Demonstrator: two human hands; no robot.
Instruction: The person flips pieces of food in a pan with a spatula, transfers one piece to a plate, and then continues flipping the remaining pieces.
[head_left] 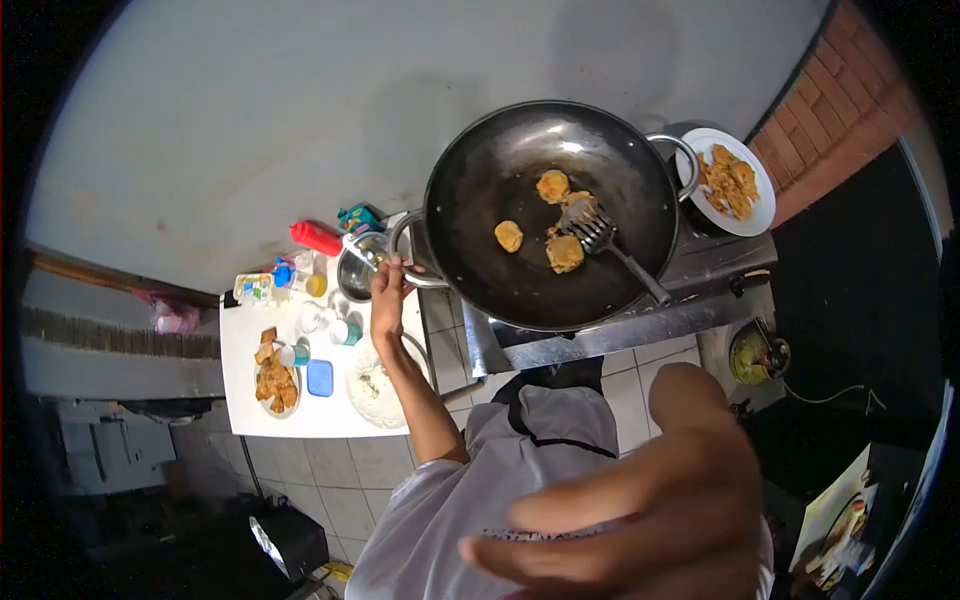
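Note:
A large dark wok (pixel 500 290) stands on the stove, with several browned fried pieces (pixel 508 236) inside. A slotted spatula (pixel 625 262) rests in it, its head against the pieces and its handle leaning on the near right rim. My left hand (pixel 387 305) is closed at the wok's left loop handle (pixel 402 235). Close to the camera, my right hand (pixel 640 500) is large and blurred, raised in front of my shirt. Its visible fingers are stretched out and apart, with nothing seen in them, and it is away from the wok.
Right of the wok sits a white plate (pixel 762 205) of fried food. On the white table (pixel 330 415) at left are a metal bowl (pixel 352 275), a red bottle (pixel 316 238), a bowl of white flour-like stuff (pixel 370 405) and another plate of fried pieces. A pot (pixel 757 355) stands at lower right.

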